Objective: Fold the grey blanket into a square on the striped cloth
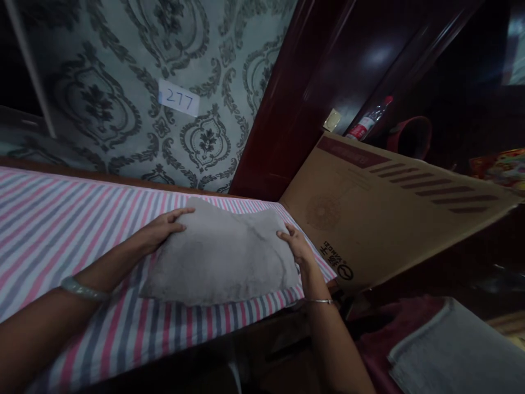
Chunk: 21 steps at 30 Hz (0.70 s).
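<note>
A grey cloth [229,251], roughly rectangular with a few creases, lies on a pink, grey and white striped sheet [82,219]. My left hand [164,227] grips its upper left edge between thumb and fingers. At the upper right edge my right hand [296,245] pinches the cloth, thumb and fingertips on top. The cloth's lower edge is slightly wavy and rests near the front of the striped surface. Parts of the fingers under the cloth are hidden.
A large cardboard box panel [361,208] stands at the right end. Behind it are a bottle [369,120] and a dark red round thing [410,137]. More grey and dark red fabric [463,350] lies at lower right. Patterned wallpaper [123,82] bears a paper marked 277 [179,98].
</note>
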Each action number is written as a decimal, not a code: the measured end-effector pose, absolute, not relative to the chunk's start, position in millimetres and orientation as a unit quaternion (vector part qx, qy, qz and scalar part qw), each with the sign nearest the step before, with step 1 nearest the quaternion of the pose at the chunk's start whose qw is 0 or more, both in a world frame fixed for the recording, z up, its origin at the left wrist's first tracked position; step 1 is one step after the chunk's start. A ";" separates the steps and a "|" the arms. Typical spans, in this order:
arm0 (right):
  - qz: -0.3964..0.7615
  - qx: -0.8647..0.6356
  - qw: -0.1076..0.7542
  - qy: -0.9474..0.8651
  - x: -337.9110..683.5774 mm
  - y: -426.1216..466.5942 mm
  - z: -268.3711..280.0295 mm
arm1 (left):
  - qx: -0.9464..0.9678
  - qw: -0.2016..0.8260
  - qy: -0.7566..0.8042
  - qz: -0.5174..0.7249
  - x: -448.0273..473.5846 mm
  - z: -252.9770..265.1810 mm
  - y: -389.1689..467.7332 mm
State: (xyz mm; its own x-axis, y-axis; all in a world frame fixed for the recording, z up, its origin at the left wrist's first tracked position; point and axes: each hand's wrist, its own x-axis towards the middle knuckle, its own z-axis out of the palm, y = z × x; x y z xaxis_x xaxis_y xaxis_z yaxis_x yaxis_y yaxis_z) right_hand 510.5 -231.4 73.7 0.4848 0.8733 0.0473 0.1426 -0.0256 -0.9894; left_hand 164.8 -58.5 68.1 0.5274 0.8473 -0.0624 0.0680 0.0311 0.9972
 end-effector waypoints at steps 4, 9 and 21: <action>0.285 -0.577 0.607 -0.467 496.5 -203.3 113.7 | 0.607 0.588 0.361 0.394 129.8 120.2 -60.0; 0.351 -0.574 0.584 -0.454 466.7 -171.0 82.1 | 0.587 0.520 0.435 0.443 56.3 126.0 -61.8; 0.068 -0.795 0.331 -0.504 420.1 -174.5 1.0 | 0.728 0.250 0.602 0.213 7.6 17.6 -41.8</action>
State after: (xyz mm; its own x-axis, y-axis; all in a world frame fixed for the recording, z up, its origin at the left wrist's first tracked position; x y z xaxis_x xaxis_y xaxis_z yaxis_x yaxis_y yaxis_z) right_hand 420.1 -174.5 1.0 0.4830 0.8463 0.2248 0.7559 -0.2734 -0.5949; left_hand 7.6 -41.8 17.6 0.1835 0.9830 0.0090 0.7701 -0.1494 0.6202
